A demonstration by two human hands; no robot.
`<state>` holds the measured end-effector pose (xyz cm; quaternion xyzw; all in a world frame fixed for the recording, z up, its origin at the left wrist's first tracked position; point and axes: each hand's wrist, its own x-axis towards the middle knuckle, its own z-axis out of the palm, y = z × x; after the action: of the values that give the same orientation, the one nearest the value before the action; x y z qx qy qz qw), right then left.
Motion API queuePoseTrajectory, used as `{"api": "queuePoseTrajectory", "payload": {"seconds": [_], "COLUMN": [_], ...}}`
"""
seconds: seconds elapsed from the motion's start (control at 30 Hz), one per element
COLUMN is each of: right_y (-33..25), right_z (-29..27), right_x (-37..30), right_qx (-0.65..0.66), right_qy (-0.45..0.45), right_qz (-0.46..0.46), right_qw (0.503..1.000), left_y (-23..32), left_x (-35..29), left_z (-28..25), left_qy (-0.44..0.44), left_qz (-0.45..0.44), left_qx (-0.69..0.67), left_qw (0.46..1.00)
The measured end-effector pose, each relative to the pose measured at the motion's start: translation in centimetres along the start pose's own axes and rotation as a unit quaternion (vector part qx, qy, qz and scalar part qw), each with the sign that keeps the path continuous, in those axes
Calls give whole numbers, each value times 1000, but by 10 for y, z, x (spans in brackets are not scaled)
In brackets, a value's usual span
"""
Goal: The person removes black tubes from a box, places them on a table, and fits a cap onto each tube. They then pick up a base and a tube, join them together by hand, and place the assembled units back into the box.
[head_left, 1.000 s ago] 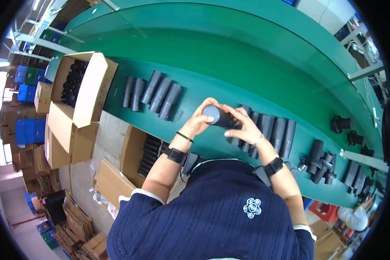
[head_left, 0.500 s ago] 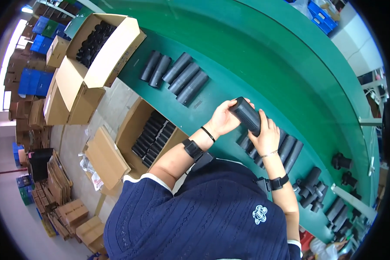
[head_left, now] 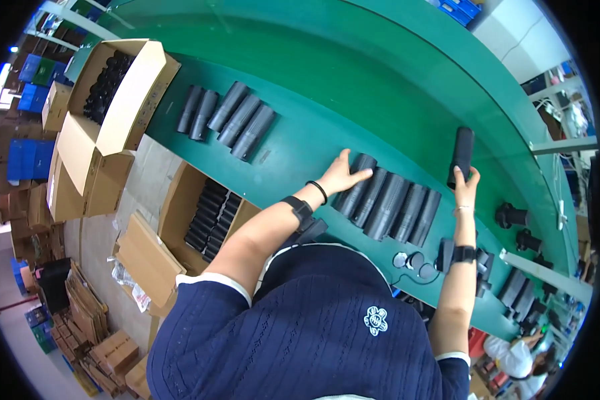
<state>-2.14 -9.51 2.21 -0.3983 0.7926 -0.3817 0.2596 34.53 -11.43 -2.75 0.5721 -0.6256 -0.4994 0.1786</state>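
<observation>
In my right hand point(head_left: 465, 185) is a black textured cylinder point(head_left: 463, 148), gripped near its lower end and held almost upright toward the right side of the green bench. My left hand point(head_left: 340, 176) is at the left end of a row of several similar black cylinders point(head_left: 385, 205). Its thumb rests against the leftmost cylinder point(head_left: 362, 171), and its fingers are spread apart. Another group of several black cylinders point(head_left: 237, 120) lies side by side farther left on the bench.
An open carton of black parts point(head_left: 107, 87) stands at the far left; a lower carton point(head_left: 180, 200) holds stacked black cylinders. Small round pieces point(head_left: 415, 261) sit on the near bench edge. Black fittings point(head_left: 511, 215) and a green upright frame point(head_left: 547, 275) are at right.
The cylinder that both hands held is now in my right hand alone, carried to the right. My left hand has let go of it and come down to the row. The view has shifted.
</observation>
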Motion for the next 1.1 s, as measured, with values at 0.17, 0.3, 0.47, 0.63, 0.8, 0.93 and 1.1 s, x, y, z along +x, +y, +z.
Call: {"api": "queuePoseTrajectory", "payload": {"seconds": [0.17,0.3,0.47,0.63,0.8,0.93,1.1], "right_y": [103,116,82,-94,-118,-117,-121], "right_z": [-28,-17,3,70,106,110,134], "right_x": [65,77,57,-59,-131,-136,-129], "right_qx": [-53,-157,-478,123,238,227,225], "right_qy": [36,66,212,-356,-517,-458,-392], "right_qz": [-36,-78,-48,-55,-61,-83,-102], "right_qw": [997,982,851,925,820,856,886], "left_y": [30,33,48,38,35,27,36], "left_x": [-11,-49,-67,-74,-68,-63,-49], "left_z": [-8,-50,-61,-57,-45,-39,-57], "left_qy": [-65,-89,-109,-92,-115,-90,-87], "left_qz": [8,125,130,183,247,257,57], "left_qx": [-63,-128,-157,-90,-38,-49,-363], "left_qw": [996,980,973,975,961,961,926]}}
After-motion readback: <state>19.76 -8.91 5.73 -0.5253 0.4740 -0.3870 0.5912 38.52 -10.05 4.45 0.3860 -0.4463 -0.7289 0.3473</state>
